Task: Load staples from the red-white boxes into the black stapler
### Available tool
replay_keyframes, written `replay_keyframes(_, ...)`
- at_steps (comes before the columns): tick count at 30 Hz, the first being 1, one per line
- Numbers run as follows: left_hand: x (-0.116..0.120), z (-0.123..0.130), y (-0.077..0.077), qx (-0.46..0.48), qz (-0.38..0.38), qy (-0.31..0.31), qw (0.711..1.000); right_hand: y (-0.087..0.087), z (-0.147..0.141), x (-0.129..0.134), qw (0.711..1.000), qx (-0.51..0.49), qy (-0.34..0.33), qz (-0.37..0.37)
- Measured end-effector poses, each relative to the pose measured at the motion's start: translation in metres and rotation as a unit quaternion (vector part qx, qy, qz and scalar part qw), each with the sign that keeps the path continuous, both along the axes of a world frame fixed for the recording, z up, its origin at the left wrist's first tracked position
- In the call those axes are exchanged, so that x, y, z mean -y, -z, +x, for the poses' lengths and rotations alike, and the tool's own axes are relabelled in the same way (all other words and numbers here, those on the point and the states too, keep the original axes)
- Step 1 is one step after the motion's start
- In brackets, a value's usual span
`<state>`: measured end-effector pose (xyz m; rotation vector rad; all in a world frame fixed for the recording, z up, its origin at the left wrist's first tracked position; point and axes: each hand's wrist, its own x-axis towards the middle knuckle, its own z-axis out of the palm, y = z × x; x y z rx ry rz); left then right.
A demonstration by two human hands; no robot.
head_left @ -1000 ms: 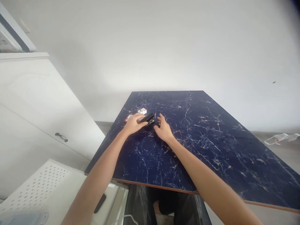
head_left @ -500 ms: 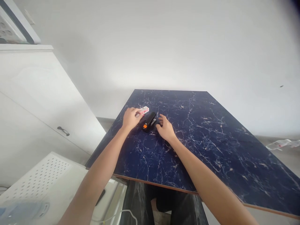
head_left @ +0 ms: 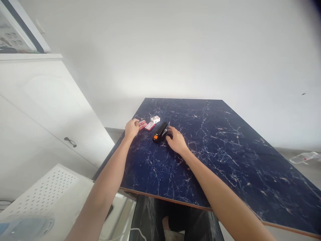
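A black stapler (head_left: 162, 130) with an orange patch at its near end lies on the dark blue marbled table (head_left: 213, 150). My right hand (head_left: 176, 140) rests just right of it, fingers curved and apart, the fingertips close to its side; whether they touch cannot be made out. To the stapler's left are small red-and-white boxes (head_left: 142, 125), side by side. My left hand (head_left: 131, 128) is at their left end with thumb and fingers curled against them. Another red-and-white box (head_left: 149, 126) lies flat nearby, and a white box (head_left: 155, 119) with dark print sits behind it.
A white cabinet (head_left: 50, 110) with a dark handle (head_left: 70, 142) stands to the left. Below it, a white perforated surface (head_left: 47, 187) carries a clear plastic bottle (head_left: 30, 227). A white wall (head_left: 175, 50) rises behind the table. Clear plastic packaging (head_left: 304, 157) lies beyond the right edge.
My left hand has moved left, off the white box, uncovering the red-and-white boxes. My right hand's fingers have come slightly nearer to the stapler, which has stayed in place.
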<state>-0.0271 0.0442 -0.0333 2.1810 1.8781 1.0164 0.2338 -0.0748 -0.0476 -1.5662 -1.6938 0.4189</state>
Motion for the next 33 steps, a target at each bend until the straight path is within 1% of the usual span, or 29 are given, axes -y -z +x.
replay_keyframes(5,0.005,0.003,-0.002,-0.011,0.012,0.030,0.999,-0.006,-0.003,0.004,1.000,0.025,-0.002,-0.003)
replay_keyframes(7,0.005,0.004,-0.002,-0.021,0.016,0.016,1.000,-0.008,-0.003,0.006,0.999,0.038,-0.004,-0.003)
replay_keyframes(9,0.004,0.003,-0.001,-0.036,0.020,-0.014,0.999,-0.009,-0.004,0.007,0.999,0.046,-0.006,-0.001)
replay_keyframes(11,0.001,0.001,0.000,-0.059,0.026,-0.020,0.998,-0.008,-0.004,0.007,0.999,0.049,-0.007,0.005)
replay_keyframes(15,-0.003,0.001,0.000,-0.098,0.015,0.039,0.994,-0.006,-0.004,0.006,0.998,0.056,-0.011,0.016)
replay_keyframes(18,-0.002,0.005,-0.001,-0.102,-0.001,0.048,0.994,-0.005,-0.004,0.005,0.998,0.059,-0.014,0.017)
replay_keyframes(20,0.001,0.010,0.000,-0.099,0.007,0.058,0.993,-0.004,-0.004,0.005,0.998,0.060,-0.018,0.015)
replay_keyframes(23,0.005,0.020,0.003,-0.101,0.014,0.109,0.989,-0.003,-0.005,0.006,0.998,0.061,-0.019,0.019)
replay_keyframes(25,0.008,0.026,0.004,-0.108,-0.011,0.142,0.984,-0.002,-0.006,0.004,0.997,0.065,-0.027,0.024)
replay_keyframes(27,0.011,0.032,0.004,-0.115,-0.038,0.158,0.980,-0.001,-0.006,0.000,0.997,0.069,-0.039,0.026)
replay_keyframes(30,0.018,0.038,-0.001,-0.113,-0.043,0.163,0.979,-0.003,-0.002,-0.015,0.998,0.038,-0.044,0.018)
replay_keyframes(31,0.021,0.040,-0.003,-0.104,-0.040,0.164,0.980,-0.004,0.000,-0.023,0.999,0.010,-0.033,0.007)
replay_keyframes(33,0.028,0.044,-0.007,-0.068,-0.044,0.168,0.982,-0.006,0.007,-0.043,0.997,-0.066,0.016,-0.021)
